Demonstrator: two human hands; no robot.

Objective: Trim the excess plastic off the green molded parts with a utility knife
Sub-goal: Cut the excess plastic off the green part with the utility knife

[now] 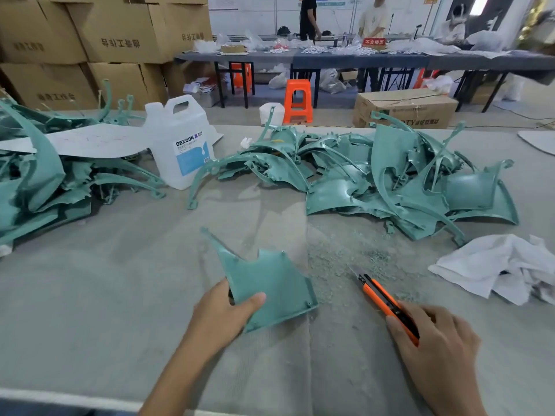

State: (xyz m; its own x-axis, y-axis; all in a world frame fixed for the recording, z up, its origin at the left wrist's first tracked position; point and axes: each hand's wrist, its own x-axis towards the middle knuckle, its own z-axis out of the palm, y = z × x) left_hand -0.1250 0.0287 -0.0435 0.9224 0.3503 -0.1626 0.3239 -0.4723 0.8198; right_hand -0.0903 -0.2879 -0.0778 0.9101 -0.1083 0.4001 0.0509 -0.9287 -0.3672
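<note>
I am holding one green part (pixel 270 283) in my left hand (pixel 222 313). My thumb is lying on top of it and my other fingers are curling under it, so they are clamped on its near corner. The part is in the middle of the grey table (pixel 90 295), right in front of me, with its long pointy tip aiming away. I cannot tell if it is touching the table.

My right hand (pixel 432 340) is gripping the orange knife (pixel 387 304), with my fingers wrapped round the handle. The blade is sticking out, and it is not touching the part. Little green bits (pixel 345 253) are lying just past the blade.

A big pile of green parts (pixel 390 181) is lying further back on the right, and another pile (pixel 36 181) is on the left. A white jug (pixel 180 145) is standing between them. A crumpled white cloth (pixel 504 265) is lying on the right.
</note>
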